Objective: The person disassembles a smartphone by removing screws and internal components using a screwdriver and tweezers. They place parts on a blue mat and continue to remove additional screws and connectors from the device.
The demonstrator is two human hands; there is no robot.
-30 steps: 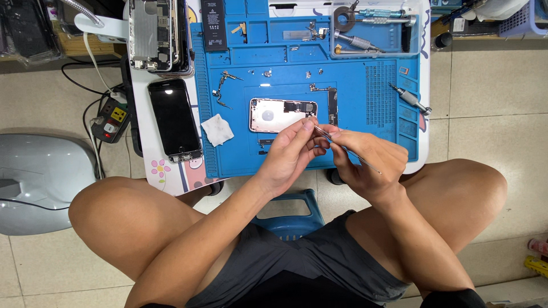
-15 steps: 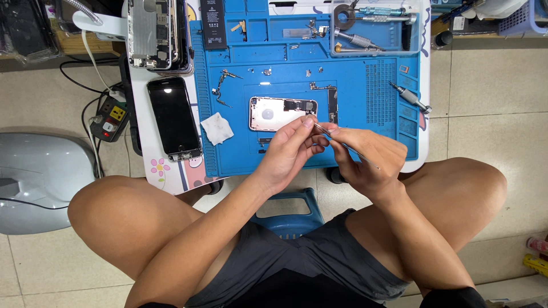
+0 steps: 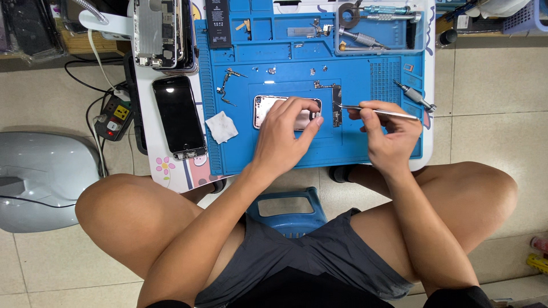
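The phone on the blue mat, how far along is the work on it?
Done: the phone shell lies open on the blue repair mat, with its screen, battery and small parts set aside. In hand: the left hand steadies the shell while the right hand aims tweezers at the circuit board. Left: the loose parts remain outside the shell.

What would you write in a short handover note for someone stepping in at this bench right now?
Left hand: resting on the opened phone shell, steadying it on the blue mat.
Right hand: fingers pinch tweezers, tips pointing at the shell's right end.
Nearby: black phone screen, white wipe, screwdriver.
Done: the shell lies open, loose small parts spread on the mat.
Left: the tweezer tips have not reached the shell.
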